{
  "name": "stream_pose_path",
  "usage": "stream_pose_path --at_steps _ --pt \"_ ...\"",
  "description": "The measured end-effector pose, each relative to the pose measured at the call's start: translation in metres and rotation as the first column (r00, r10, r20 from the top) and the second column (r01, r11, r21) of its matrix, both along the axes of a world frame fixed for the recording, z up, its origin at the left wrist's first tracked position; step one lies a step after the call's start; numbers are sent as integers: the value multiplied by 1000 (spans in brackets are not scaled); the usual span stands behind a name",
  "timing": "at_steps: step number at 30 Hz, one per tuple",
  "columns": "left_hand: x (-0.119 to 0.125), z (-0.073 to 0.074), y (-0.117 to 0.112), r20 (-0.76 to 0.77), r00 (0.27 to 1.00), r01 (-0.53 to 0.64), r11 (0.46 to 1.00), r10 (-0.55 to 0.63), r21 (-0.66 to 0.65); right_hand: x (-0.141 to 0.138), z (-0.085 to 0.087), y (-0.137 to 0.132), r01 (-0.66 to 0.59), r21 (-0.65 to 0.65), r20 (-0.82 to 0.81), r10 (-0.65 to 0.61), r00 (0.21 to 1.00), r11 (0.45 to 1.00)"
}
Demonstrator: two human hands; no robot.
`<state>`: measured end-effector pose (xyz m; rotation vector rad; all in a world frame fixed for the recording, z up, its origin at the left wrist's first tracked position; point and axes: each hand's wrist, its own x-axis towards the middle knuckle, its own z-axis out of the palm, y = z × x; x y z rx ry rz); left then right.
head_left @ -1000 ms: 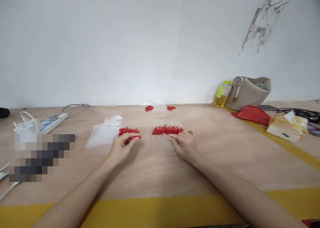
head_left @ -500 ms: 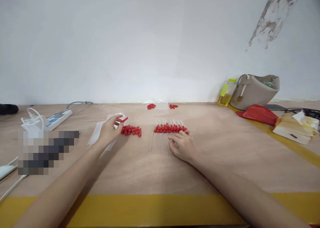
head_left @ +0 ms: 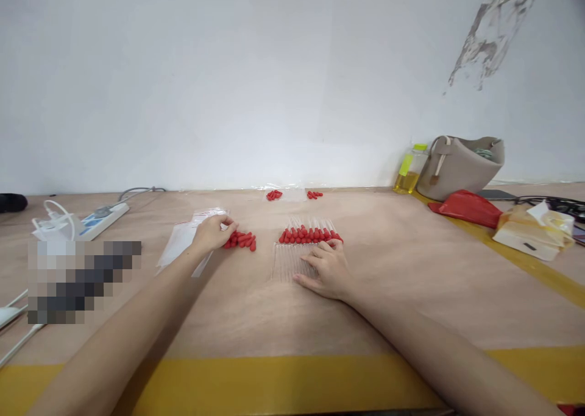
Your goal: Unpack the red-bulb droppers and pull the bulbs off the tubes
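My left hand (head_left: 212,232) rests at a loose pile of red rubber bulbs (head_left: 245,239), its thumb and fingers closed together; whatever lies between the fingertips is hidden. To the right, a close row of similar red bulbs (head_left: 304,234) sits across thin clear tubes (head_left: 287,262), which extend in front of and behind it. Over the right part of these tubes lies my right hand (head_left: 329,271), thumb and fingers apart. Its fingertips reach the row's near right end. Clear plastic bags (head_left: 180,239) are flat on the table beneath and beside my left wrist.
Two small groups of red bulbs (head_left: 274,195) lie by the wall. A power strip (head_left: 103,220) with a white plug and cables is at left. At right stand a bottle of yellow liquid (head_left: 408,175), a grey bag (head_left: 461,169), a red pouch (head_left: 468,209) and a tissue pack (head_left: 532,232).
My left hand has come down to the pile's left side; the red bulb seen at its fingertips is now out of sight. My right hand's thumb has spread away from the fingers.
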<state>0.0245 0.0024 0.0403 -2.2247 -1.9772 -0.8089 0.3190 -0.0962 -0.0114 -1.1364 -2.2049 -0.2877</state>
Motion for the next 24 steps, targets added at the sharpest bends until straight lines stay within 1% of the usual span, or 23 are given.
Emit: stream_pose_path --at_steps 2,3,4,5,6,7,8,10,12,13,15,17,18,20,22,24 --pt "12 0 -12 -3 1000 28 981 -28 191 0 1 0 -1 0 -23 1 1000 1000" --pt "20 -1 -21 -10 997 73 955 -73 286 0 2 0 2 -1 -44 -2 999 1000" --pt "30 -4 -32 -21 988 149 933 -151 327 1 3 0 9 -3 -66 -9 998 1000" --pt "40 -7 -44 -45 963 268 917 -267 296 4 5 0 19 -7 -88 -20 996 1000" --pt "50 -11 -57 -66 924 381 894 -376 236 7 7 0 29 -15 -102 -31 994 999" --pt "59 -16 -69 -72 892 451 877 -445 166 12 10 0 37 -29 -108 -40 993 999" --pt "67 -21 -80 -57 875 484 866 -481 125 17 12 1 40 -51 -106 -45 993 998" --pt "79 -31 -97 -4 872 490 871 -490 34 30 17 3 35 -113 -92 -45 995 993" --pt "86 -37 -103 40 878 478 878 -477 -6 42 20 5 39 -175 -92 -56 994 984" --pt "88 -38 -102 50 878 476 879 -476 0 46 21 7 56 -196 -104 -78 991 979" --pt "93 -37 -92 47 880 470 881 -472 49 52 21 10 116 -211 -145 -148 978 971" --pt "100 -33 -75 40 899 432 898 -436 90 53 20 13 174 -211 -181 -213 960 962" --pt "104 -31 -65 43 915 395 914 -401 94 53 19 14 192 -209 -189 -232 954 959" --pt "111 -26 -44 66 940 330 941 -335 76 52 17 16 205 -205 -189 -245 951 957" --pt "117 -25 -25 101 939 329 944 -329 14 51 15 16 205 -199 -183 -242 953 958" --pt "120 -26 -12 145 930 346 937 -337 -44 50 14 15 198 -191 -176 -232 957 962"
